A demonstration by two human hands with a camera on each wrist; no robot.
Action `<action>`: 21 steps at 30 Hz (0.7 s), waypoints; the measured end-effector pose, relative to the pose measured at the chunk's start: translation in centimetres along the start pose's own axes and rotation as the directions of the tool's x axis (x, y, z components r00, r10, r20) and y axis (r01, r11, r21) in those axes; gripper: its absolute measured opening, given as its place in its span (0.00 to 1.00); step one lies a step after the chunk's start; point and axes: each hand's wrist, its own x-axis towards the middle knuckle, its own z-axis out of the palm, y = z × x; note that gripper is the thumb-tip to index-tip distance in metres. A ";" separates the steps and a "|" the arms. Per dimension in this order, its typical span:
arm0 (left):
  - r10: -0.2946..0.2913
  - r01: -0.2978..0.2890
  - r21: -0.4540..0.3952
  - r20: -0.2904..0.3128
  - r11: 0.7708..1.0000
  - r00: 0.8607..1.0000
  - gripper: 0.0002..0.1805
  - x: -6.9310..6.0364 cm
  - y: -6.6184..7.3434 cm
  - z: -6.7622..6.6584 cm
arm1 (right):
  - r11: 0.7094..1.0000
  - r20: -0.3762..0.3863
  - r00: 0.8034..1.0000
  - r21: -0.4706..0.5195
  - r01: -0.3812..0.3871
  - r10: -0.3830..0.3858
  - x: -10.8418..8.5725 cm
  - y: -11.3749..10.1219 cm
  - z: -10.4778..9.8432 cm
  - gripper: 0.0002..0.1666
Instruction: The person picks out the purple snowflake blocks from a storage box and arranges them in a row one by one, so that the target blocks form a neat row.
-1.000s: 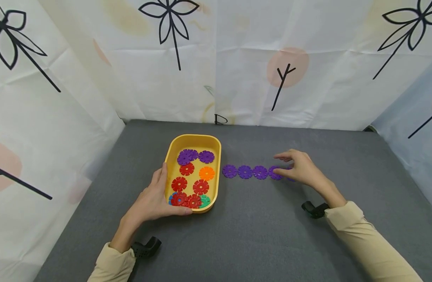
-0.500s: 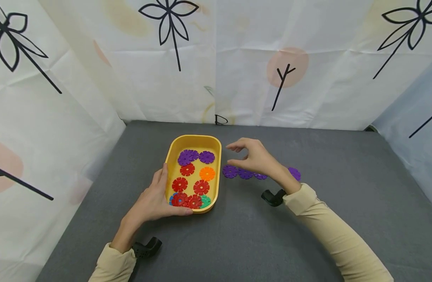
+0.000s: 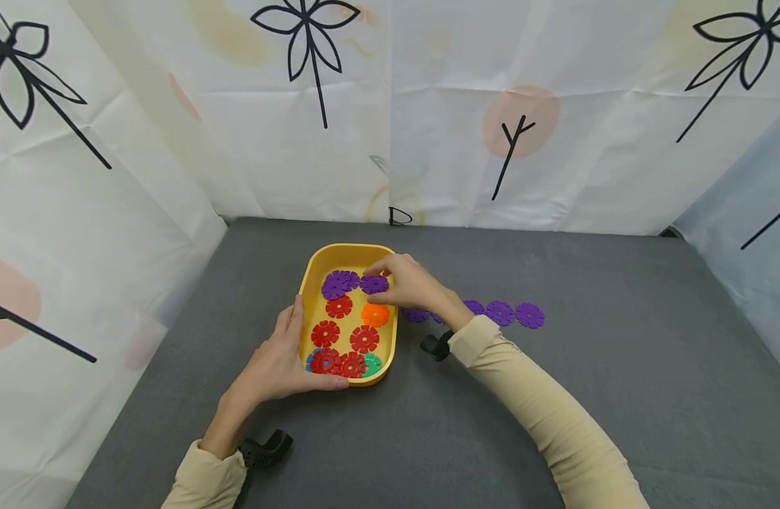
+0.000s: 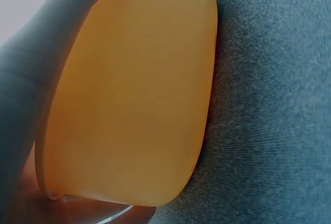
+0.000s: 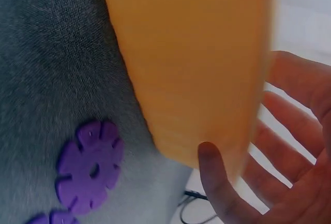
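My left hand (image 3: pixel 271 360) grips the near-left corner of a yellow plastic tray (image 3: pixel 305 283), its fingers along the left side and the thumb at the near edge. Close up, the left wrist view shows the tray's wall (image 4: pixel 134 89). My right hand (image 3: pixel 411 283) reaches over the tray's right rim, fingers spread on either side of a purple flower-shaped disc (image 3: pixel 373 284); no firm pinch shows. Other notched discs lie in the tray: purple (image 3: pixel 336 284), red (image 3: pixel 325 333), orange (image 3: pixel 375 315), green (image 3: pixel 372 364), and a partly covered blue one.
A row of purple discs (image 3: pixel 500 312) lies on the grey cloth table (image 3: pixel 479 424) right of the tray, partly hidden by my right wrist. One of the row's discs (image 5: pixel 90 167) shows in the right wrist view. Printed white curtains (image 3: pixel 440 155) stand behind.
My right hand has moved left from above the row of purple discs to over the tray, around a purple disc. The left hand and the tray have stayed in place.
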 end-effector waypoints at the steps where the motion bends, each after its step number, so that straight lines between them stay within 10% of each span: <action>1: 0.002 -0.002 0.004 -0.002 1.000 1.000 0.82 0.0 0.0 0.0 | 1.000 0.010 1.000 -0.001 -0.014 0.014 0.3 0.0 0.2 0.28; 21: 0.015 -0.015 0.001 -0.022 1.000 1.000 0.81 0.0 0.0 0.2 | 0.934 0.014 0.989 -0.331 -0.135 0.148 3.5 0.2 2.6 0.19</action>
